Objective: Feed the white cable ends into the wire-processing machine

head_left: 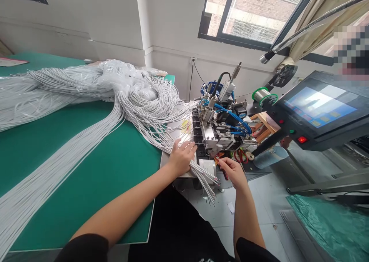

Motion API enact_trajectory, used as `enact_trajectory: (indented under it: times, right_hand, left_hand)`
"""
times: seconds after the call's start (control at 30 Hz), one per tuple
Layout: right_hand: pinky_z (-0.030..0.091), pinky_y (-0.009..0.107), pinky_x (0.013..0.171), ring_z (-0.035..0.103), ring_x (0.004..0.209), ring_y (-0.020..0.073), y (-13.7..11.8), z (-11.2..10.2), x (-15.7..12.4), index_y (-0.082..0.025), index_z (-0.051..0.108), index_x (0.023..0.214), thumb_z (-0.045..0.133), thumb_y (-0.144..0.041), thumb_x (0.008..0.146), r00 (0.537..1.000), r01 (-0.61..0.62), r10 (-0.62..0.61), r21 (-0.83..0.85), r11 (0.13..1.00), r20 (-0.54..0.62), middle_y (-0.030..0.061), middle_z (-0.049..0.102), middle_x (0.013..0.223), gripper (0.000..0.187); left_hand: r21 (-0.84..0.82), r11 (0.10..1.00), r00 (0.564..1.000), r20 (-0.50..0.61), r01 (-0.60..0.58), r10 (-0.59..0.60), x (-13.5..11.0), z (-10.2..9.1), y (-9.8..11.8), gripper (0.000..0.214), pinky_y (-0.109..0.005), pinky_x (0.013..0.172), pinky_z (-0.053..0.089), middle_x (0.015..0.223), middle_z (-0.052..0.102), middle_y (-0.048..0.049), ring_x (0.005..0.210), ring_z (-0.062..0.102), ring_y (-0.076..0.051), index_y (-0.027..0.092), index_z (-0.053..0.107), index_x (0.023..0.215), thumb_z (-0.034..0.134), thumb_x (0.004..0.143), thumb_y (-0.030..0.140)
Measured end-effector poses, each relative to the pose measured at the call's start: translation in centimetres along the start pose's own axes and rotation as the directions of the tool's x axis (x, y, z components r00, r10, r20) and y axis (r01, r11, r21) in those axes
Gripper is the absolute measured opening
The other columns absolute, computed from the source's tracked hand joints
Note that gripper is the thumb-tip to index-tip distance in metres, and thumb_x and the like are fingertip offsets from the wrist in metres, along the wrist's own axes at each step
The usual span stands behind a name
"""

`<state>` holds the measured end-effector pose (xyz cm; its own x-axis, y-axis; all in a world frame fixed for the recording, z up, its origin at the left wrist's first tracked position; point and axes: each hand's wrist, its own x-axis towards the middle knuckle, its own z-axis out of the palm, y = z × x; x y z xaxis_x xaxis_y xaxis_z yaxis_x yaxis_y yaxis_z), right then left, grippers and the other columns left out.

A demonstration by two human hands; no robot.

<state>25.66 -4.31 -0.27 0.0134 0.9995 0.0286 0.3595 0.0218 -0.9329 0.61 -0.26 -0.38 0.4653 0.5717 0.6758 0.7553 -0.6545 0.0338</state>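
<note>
My left hand (181,159) lies over a bundle of thin white cables (203,174), its fingers curled around it at the front of a wire-processing machine (210,138). Loose cable ends stick out to the right past the hand, over the edge. My right hand (235,173) is at the machine's near right corner, thumb and fingers pinched together. A dark red handle-like piece shows under those fingers, but what they hold is too small to make out. More cables run from the large heap (150,100) to the machine's black feed row (198,133).
A green table (129,154) carries plastic-wrapped cable bundles (72,79). At the right are a wire spool (263,96), red-handled scissors (240,156), a translucent bucket (271,157) and a control screen (319,106). Another person, partly blurred, is at the far right edge.
</note>
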Motion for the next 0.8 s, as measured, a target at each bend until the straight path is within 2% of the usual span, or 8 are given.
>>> enact_trajectory:
  times: [0.07,0.17,0.27,0.47,0.6,0.7,0.8]
  right_hand:
    - [0.036,0.025,0.053,0.045,0.057,0.013,-1.5,-1.0,-1.1,-0.017,0.065,0.078,0.058,-0.049,0.085,0.99,0.028,-0.016,-0.088,0.996,0.143,0.0011,0.057,0.067,0.034]
    - [0.036,0.025,0.054,0.046,0.06,0.0134,-3.4,-1.8,-2.3,-0.018,0.068,0.082,0.062,-0.047,0.084,0.941,0.092,-0.03,-0.17,0.981,0.336,0.0023,0.06,0.072,0.03]
    - [0.035,0.025,0.053,0.045,0.059,0.013,-4.3,-1.8,-2.9,-0.019,0.069,0.085,0.065,-0.046,0.082,0.915,0.163,-0.067,-0.213,0.963,0.399,0.0021,0.061,0.073,0.028]
    - [0.038,0.026,0.058,0.05,0.064,0.0149,-4.1,-1.0,-2.4,-0.019,0.067,0.079,0.06,-0.043,0.087,0.911,0.278,-0.175,-0.241,0.93,0.373,0.0031,0.062,0.076,0.026]
    - [0.042,0.027,0.064,0.055,0.071,0.0172,-3.4,-0.6,-1.6,-0.02,0.063,0.082,0.053,-0.044,0.09,0.95,0.253,-0.187,-0.268,0.929,0.251,0.0034,0.062,0.078,0.027]
    - [0.042,0.027,0.063,0.053,0.068,0.017,-2.8,-0.2,-0.7,-0.02,0.059,0.083,0.048,-0.046,0.092,0.966,0.232,-0.188,-0.273,0.934,0.179,0.0025,0.058,0.075,0.03]
    - [0.042,0.027,0.062,0.051,0.066,0.0168,-2.2,0.3,0.3,-0.02,0.057,0.081,0.048,-0.049,0.091,0.968,0.242,-0.217,-0.242,0.94,0.125,0.0018,0.056,0.071,0.033]
  left_hand:
    - [-0.022,1.0,1.0,-0.002,-0.015,0.015,0.1,-0.3,0.0,0.032,-0.048,0.103,0.025,0.12,0.065,-0.0076,0.109,0.057,-0.023,0.02,0.061,0.116,0.05,0.086,0.016]
    - [-0.034,0.999,1.0,-0.008,-0.014,0.014,0.1,-0.6,0.0,0.028,-0.047,0.102,0.026,0.114,0.067,-0.0062,0.103,0.059,-0.022,0.022,0.063,0.112,0.049,0.088,0.016]
    - [-0.039,0.999,1.0,-0.016,-0.021,0.021,0.1,-0.5,0.0,0.027,-0.047,0.1,0.027,0.111,0.068,-0.0058,0.1,0.059,-0.022,0.022,0.064,0.109,0.051,0.087,0.015]
    - [-0.034,0.998,0.999,-0.015,-0.045,0.045,-0.2,-0.1,-0.3,0.029,-0.045,0.1,0.027,0.104,0.068,-0.0038,0.093,0.06,-0.019,0.023,0.065,0.103,0.052,0.08,0.011]
    - [-0.048,0.984,0.983,0.044,-0.174,0.176,-0.1,0.0,-0.6,0.033,-0.039,0.096,0.029,0.097,0.067,-0.0017,0.083,0.061,-0.015,0.023,0.064,0.103,0.051,0.077,0.009]
    - [-0.068,0.962,0.962,0.051,-0.264,0.268,0.0,0.1,-0.7,0.03,-0.036,0.092,0.031,0.091,0.067,-0.0014,0.079,0.06,-0.013,0.022,0.062,0.106,0.048,0.081,0.012]
    - [-0.037,0.959,0.96,0.013,-0.281,0.281,0.0,0.1,-0.8,0.03,-0.037,0.092,0.031,0.086,0.066,-0.0007,0.076,0.059,-0.013,0.022,0.058,0.115,0.045,0.089,0.016]
